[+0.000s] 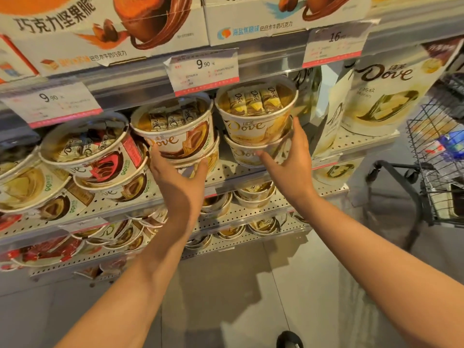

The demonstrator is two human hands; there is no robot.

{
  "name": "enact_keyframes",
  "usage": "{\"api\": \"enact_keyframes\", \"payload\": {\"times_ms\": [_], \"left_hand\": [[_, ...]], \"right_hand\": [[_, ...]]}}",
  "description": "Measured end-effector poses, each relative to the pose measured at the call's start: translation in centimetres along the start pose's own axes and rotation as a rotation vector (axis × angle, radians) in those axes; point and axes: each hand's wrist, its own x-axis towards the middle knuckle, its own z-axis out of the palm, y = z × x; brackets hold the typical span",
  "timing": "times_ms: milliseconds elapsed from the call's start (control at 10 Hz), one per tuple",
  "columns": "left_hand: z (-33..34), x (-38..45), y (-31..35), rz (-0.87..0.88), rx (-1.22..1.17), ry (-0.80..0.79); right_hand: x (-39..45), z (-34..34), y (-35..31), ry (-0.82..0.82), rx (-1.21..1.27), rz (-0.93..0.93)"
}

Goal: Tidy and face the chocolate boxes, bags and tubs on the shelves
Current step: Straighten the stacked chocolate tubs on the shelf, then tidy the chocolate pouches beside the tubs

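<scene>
Two stacks of Dove chocolate tubs stand on the middle shelf (233,172). My left hand (175,179) cups the lower tub of the brown-swirl stack, under its top tub (173,131). My right hand (286,156) grips the yellow stack, thumb on the lower tub (243,154) and fingers up the side of the top tub (256,114). Both top tubs face me with the logo forward. A red-and-brown tub (90,151) leans tilted to the left on other tubs.
White Dove bags (384,91) stand at the right. Large chocolate boxes (105,23) sit on the shelf above, with price tags (203,71) along its edge. More tubs fill the lower shelves (251,214). A wire shopping cart (437,156) stands at the far right.
</scene>
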Motion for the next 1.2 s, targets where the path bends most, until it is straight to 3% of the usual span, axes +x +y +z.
{"api": "enact_keyframes", "payload": {"times_ms": [100,200,400,500,700,900,1000,1200], "left_hand": [[0.4,-2.3,1.8,0.073,0.006,0.074],[1.8,-3.6,3.7,0.057,-0.052,0.006],[7.3,-4.7,8.6,0.089,-0.112,-0.300],[11.0,-5.4,10.2,0.086,-0.127,-0.356],[17.2,-6.6,12.7,0.038,-0.154,-0.251],[20.9,-6.2,13.5,-0.094,-0.140,-0.223],[21.6,-5.7,13.0,-0.228,-0.084,-0.157],[21.8,-2.3,11.8,-0.317,-0.035,-0.181]], "right_hand": [[-1.8,-1.8,0.0,0.017,0.079,-0.069],[-2.4,-4.6,0.3,0.125,0.058,-0.150],[0.3,-11.3,2.4,0.312,0.015,-0.098],[3.0,-14.3,4.6,0.311,0.008,-0.048],[9.5,-19.4,9.7,0.288,-0.088,0.054],[14.9,-21.7,14.1,0.185,-0.064,0.234],[16.7,-21.5,15.3,0.031,0.227,0.349],[19.1,-21.8,16.7,-0.252,0.341,0.335]]}}
